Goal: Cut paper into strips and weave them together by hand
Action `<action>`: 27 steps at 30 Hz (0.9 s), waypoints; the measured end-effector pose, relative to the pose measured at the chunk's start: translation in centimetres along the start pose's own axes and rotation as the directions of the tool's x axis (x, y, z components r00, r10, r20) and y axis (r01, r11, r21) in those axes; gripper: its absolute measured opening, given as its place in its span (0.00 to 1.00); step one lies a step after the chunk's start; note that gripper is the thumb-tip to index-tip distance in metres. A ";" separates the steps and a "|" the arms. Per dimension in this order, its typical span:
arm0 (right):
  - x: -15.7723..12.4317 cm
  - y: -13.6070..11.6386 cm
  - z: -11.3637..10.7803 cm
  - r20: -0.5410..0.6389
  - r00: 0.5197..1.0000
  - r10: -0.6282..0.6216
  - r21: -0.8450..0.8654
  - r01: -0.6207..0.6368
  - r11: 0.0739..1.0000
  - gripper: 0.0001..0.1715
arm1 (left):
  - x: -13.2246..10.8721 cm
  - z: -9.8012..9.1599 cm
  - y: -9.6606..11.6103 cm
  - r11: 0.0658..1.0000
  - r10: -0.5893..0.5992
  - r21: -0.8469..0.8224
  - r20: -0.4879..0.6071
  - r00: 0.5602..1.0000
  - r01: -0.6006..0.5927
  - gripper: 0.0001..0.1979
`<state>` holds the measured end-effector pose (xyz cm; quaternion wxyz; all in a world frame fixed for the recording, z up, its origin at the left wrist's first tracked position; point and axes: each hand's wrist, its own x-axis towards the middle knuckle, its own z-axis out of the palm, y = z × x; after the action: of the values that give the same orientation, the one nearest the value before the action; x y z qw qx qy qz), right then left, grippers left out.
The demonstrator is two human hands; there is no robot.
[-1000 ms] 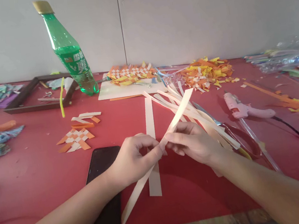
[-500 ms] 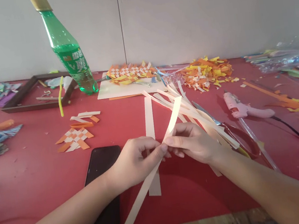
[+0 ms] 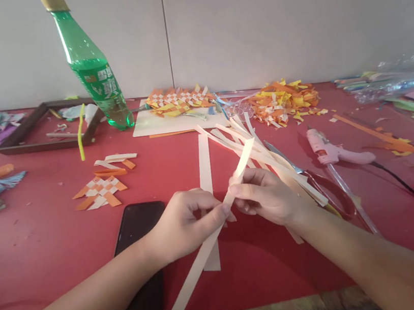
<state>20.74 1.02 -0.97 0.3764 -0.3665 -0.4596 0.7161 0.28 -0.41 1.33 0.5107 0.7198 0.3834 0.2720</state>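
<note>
A long cream paper strip (image 3: 192, 272) runs diagonally through both hands, its lower end leaving the bottom of the view and its short upper end catching the light. My left hand (image 3: 196, 220) pinches it between thumb and fingers. Just above, my right hand (image 3: 264, 195) is closed on the same strip, thumb on top. Beneath the hands another pale paper strip (image 3: 204, 165) lies upright on the red table (image 3: 262, 275). Behind my right hand is a loose bunch of cream strips (image 3: 264, 154), partly covering scissors (image 3: 331, 189) with reddish handles.
A black phone (image 3: 140, 226) lies under my left forearm. Left of it sits a small woven orange-and-white paper piece (image 3: 100, 190). At the right is a pink glue gun (image 3: 339, 151) with its cord. A green bottle (image 3: 94, 78), a dark frame (image 3: 25, 149) and orange paper scraps (image 3: 284, 100) stand farther back.
My right hand has slid slightly up along the strip, so the gap between the two hands is a little wider. The whole view has shifted slightly.
</note>
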 end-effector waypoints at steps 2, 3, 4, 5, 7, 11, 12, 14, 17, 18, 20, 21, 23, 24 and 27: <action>0.0 0.0 -0.1 0.002 1.000 0.023 0.015 -0.023 1.000 0.12 | -0.1 0.0 0.0 1.000 0.006 -0.007 0.009 1.000 -0.006 0.17; 0.1 0.0 -0.1 0.005 1.000 0.030 0.017 -0.030 0.999 0.12 | -0.1 -0.1 0.0 1.000 0.004 -0.010 0.013 1.000 -0.004 0.17; 0.1 0.0 -0.2 0.007 1.000 0.030 0.012 -0.030 0.999 0.12 | -0.2 -0.1 0.0 1.000 -0.002 -0.009 0.013 1.000 0.002 0.17; 0.1 0.0 -0.2 0.006 1.000 0.026 0.003 -0.026 1.000 0.12 | -0.2 -0.1 0.0 1.000 -0.008 -0.005 0.010 1.000 0.008 0.17; 0.2 0.1 -0.1 0.007 1.000 0.013 -0.019 -0.013 1.000 0.12 | -0.1 0.0 0.0 0.999 -0.013 0.032 0.002 1.000 0.013 0.17; 0.2 0.3 0.2 0.027 1.000 0.006 -0.056 -0.005 0.998 0.12 | 0.2 0.1 -0.1 0.990 0.004 0.141 -0.028 1.000 0.000 0.16; 0.2 0.3 0.2 0.027 1.000 0.009 -0.065 -0.007 0.998 0.12 | 0.3 0.1 -0.1 0.988 0.006 0.152 -0.038 0.999 0.000 0.16; 0.2 0.2 0.2 0.022 1.000 0.020 -0.063 -0.018 0.998 0.12 | 0.3 0.2 -0.2 0.990 0.007 0.142 -0.050 0.999 0.000 0.16; 0.3 -0.1 0.0 -0.001 0.999 0.034 -0.013 -0.034 0.999 0.14 | 0.2 0.1 -0.3 0.996 -0.014 0.086 -0.040 0.999 0.018 0.15; 0.4 -0.3 -0.1 -0.017 0.999 0.037 0.001 -0.037 0.999 0.15 | 0.2 0.1 -0.3 0.997 -0.029 0.069 -0.032 0.999 0.031 0.15; 0.4 -0.6 -0.2 -0.048 0.998 0.039 0.007 -0.039 0.999 0.15 | 0.1 0.1 -0.2 0.997 -0.058 0.051 -0.016 0.998 0.059 0.15; 0.5 -0.7 -0.3 -0.058 0.997 0.041 0.003 -0.041 0.999 0.15 | 0.1 0.1 -0.2 0.997 -0.067 0.046 -0.012 0.998 0.068 0.15; 0.5 -0.8 -0.3 -0.068 0.997 0.045 -0.005 -0.046 0.999 0.15 | 0.1 0.1 -0.1 0.996 -0.078 0.036 -0.008 0.997 0.078 0.15; 0.5 -0.8 -0.3 -0.071 0.996 0.047 -0.008 -0.048 0.999 0.15 | 0.1 0.0 0.0 0.996 -0.083 0.031 -0.011 0.997 0.083 0.15; 0.4 -0.8 -0.3 -0.078 0.996 0.042 -0.017 -0.044 0.999 0.15 | 0.1 0.0 0.0 0.995 -0.097 0.019 -0.010 0.995 0.097 0.15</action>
<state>20.92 1.74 -0.39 0.3752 -0.4074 -0.4432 0.7048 0.35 -0.28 1.34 0.5143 0.7042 0.4229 0.2465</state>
